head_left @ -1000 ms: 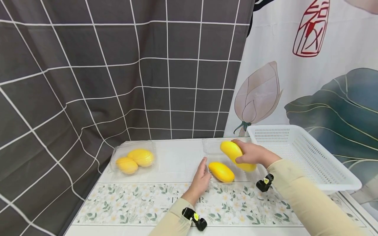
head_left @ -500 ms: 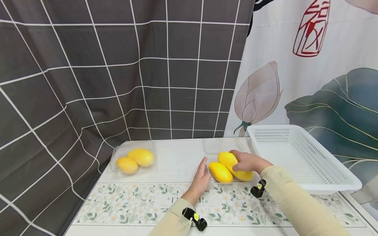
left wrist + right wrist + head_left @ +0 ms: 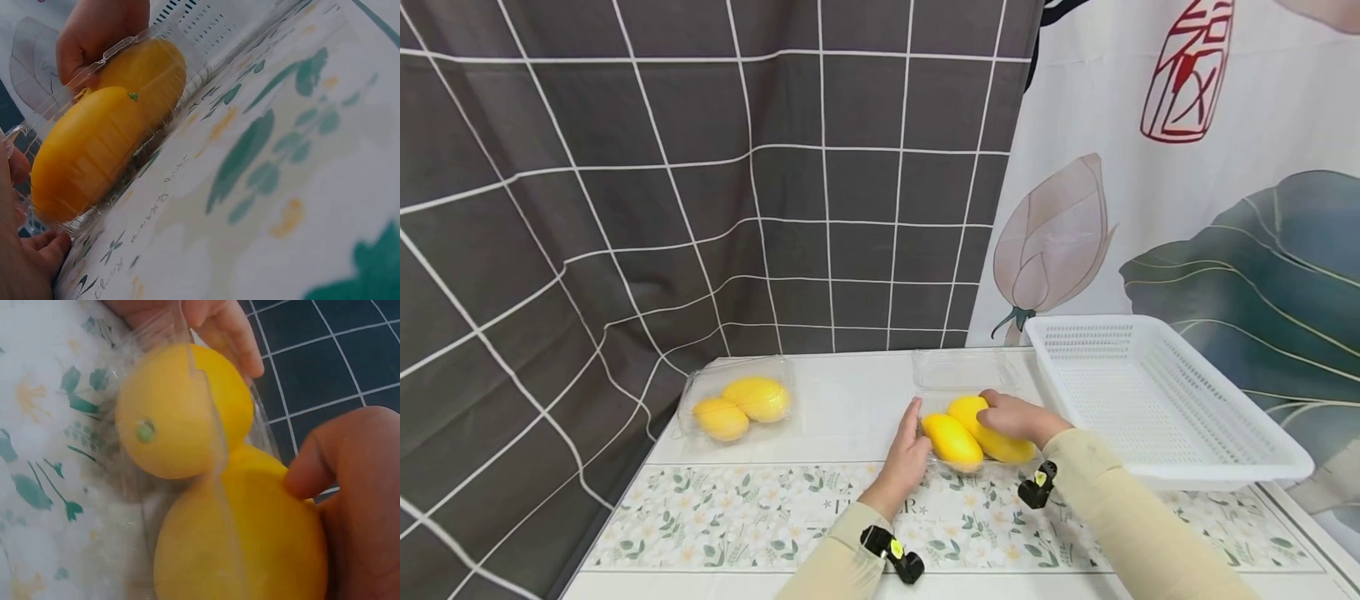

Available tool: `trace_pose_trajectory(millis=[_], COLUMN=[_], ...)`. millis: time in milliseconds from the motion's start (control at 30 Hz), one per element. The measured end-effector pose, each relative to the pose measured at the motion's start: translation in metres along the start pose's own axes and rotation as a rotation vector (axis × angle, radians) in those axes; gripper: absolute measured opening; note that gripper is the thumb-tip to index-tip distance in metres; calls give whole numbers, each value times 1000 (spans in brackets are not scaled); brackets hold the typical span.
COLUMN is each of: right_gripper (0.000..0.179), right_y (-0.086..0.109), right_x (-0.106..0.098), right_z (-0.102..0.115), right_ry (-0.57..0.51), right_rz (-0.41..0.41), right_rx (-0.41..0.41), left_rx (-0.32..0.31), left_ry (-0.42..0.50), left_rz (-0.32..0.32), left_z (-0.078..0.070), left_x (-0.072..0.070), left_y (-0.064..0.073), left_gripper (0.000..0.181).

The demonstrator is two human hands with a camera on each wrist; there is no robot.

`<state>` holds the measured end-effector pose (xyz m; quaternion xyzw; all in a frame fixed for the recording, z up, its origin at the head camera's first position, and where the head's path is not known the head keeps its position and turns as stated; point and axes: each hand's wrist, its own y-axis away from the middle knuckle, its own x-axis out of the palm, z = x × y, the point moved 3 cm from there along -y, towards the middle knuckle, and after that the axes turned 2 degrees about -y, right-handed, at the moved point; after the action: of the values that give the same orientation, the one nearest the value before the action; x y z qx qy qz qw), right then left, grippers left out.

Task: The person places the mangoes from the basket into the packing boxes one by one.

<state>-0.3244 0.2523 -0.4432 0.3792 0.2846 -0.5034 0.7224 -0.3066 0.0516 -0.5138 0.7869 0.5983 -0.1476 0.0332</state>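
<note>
Two yellow mangoes lie side by side in a clear plastic clamshell box, whose raised lid (image 3: 966,369) stands behind them in the head view. My right hand (image 3: 1017,417) grips the right mango (image 3: 1006,447) from above, thumb on its near side. The left mango (image 3: 952,442) touches it and shows a green stem spot (image 3: 145,430) in the right wrist view. At the box's left side, my left hand (image 3: 904,458) rests against the plastic wall with fingers extended. Its thumb (image 3: 53,250) touches near the box's front corner in the left wrist view.
A second clear box holding two mangoes (image 3: 741,408) stands at the table's back left. A white perforated basket (image 3: 1232,408) sits on the right, beside my right arm. A floral strip (image 3: 760,517) crosses the white table, and curtains hang behind it.
My right hand has lowered its mango into the box beside the other one and shifted slightly left. The left mango has moved a little left. My left hand stays at the box side.
</note>
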Motion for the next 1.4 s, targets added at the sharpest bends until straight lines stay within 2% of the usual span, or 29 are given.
trace_pose_trajectory(millis=[133, 333, 600, 833, 933, 1033, 1133, 1200, 1267, 1400], right_gripper=[66, 61, 60, 52, 44, 38, 41, 49, 62, 79], right_y=[-3, -7, -16, -16, -11, -4, 2, 3, 1, -6], right_x=[5, 10, 18, 19, 15, 4, -8, -13, -13, -9], right_z=[1, 2, 4, 4, 4, 0, -8, -15, -21, -33], right_ry=[-41, -54, -138, -121, -86, -105, -220, -313, -393, -537], right_rz=[-24, -72, -67, -114, -216, -425, -629, -681, -635, -436], right_rx=[29, 2, 16, -9, -56, -70, -19, 50, 131, 273], left_rx=[-17, -3, 11, -8, -21, -22, -20, -27, -30, -51], left_ry=[10, 4, 3, 34, 46, 76, 115, 140, 143, 156], left_rz=[-15, -29, -56, -52, -31, -5, -11, -37, -68, -103], left_z=[2, 3, 9, 9, 9, 11, 11, 11, 13, 18], left_x=[-2, -8, -18, -20, -21, -23, -28, -32, -35, -37], left_y=[0, 1, 2, 3, 5, 4, 0, -3, -7, -16], left_gripper=[73, 73, 76, 78, 79, 77, 71, 68, 65, 61])
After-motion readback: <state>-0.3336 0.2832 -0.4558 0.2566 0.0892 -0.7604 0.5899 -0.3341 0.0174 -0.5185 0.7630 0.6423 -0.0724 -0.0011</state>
